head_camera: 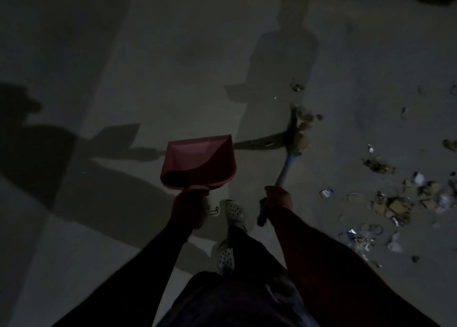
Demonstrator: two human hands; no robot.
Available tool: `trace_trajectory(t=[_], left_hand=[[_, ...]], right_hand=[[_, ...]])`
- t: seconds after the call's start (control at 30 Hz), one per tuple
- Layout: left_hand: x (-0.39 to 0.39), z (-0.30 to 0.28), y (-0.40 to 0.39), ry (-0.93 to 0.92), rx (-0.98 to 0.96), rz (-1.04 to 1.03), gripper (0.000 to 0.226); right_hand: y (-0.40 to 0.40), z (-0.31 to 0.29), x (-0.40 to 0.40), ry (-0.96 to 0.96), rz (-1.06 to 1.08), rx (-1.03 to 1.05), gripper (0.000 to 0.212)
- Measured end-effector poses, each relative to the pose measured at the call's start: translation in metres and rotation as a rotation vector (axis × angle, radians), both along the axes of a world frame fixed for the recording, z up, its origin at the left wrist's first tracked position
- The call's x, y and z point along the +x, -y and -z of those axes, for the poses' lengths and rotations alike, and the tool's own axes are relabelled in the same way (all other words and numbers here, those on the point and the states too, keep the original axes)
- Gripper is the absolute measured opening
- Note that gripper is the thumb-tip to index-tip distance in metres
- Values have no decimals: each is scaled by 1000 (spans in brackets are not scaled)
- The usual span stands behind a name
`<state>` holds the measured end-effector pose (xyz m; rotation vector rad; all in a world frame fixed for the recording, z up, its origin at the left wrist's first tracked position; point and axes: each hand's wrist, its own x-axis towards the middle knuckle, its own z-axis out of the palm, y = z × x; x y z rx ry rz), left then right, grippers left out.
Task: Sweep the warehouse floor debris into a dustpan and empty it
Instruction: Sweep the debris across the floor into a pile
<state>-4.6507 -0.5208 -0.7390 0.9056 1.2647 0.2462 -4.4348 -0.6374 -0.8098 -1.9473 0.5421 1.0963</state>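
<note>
Now the left hand [188, 209] grips the red plastic dustpan [199, 162] above the grey floor [173, 55]. Beside it, the right hand [278, 198] grips the blue-handled broom [288, 163], its bristles touching scattered cardboard and paper debris [395, 203].

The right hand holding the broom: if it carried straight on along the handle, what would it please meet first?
The right hand points up the broom, so it would likely meet the bristle head and debris there, though depth is unclear.

Very dim, grainy; long hard shadows on floor [173, 55]; corners dark, edges soft
</note>
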Motion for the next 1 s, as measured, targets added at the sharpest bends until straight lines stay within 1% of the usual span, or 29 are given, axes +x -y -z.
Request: trace_trajectory(t=[0.1, 0.13, 0.2, 0.3, 0.37, 0.4, 0.5, 0.57, 0.6, 0.7, 0.8, 0.9, 0.97, 1.0], left_hand=[[10, 3, 6, 1, -6, 37, 16], [11, 5, 9, 4, 5, 53, 19], [9, 4, 16, 7, 55, 80, 23], [3, 0, 32, 15, 151, 83, 16], [-3, 0, 43, 5, 164, 57, 11], [-7, 0, 48, 3, 164, 47, 10], [-20, -2, 63, 12, 209, 38, 13], [-30, -5, 73, 10, 212, 19, 16], [-35, -6, 78, 10, 209, 20, 14], [-45, -8, 93, -11, 210, 38, 11], [-47, -9, 104, -9, 203, 25, 20], [-40, -14, 111, -34, 172, 57, 17], [-29, -17, 113, -46, 156, 92, 15], [-22, -17, 113, -48, 152, 95, 14]], right_hand=[[24, -4, 35, 16, 60, -94, 15], [32, -3, 40, 60, 8, -134, 15], [48, -5, 41, 130, -112, -213, 21], [70, -13, 19, 188, -179, -175, 23], [82, -22, -1, 219, -211, -174, 23], [87, -25, -11, 220, -218, -137, 22], [101, -29, -43, 171, -263, -44, 21], [109, -23, -64, 163, -332, -22, 22], [113, -21, -73, 142, -354, -15, 20], [122, -28, -95, 54, -332, 63, 16], [130, -27, -106, -25, -312, 109, 10], [144, -11, -104, -125, -182, 92, 10], [154, -16, -95, -102, -124, 92, 16], [160, -17, -85, -73, -138, 71, 17]])
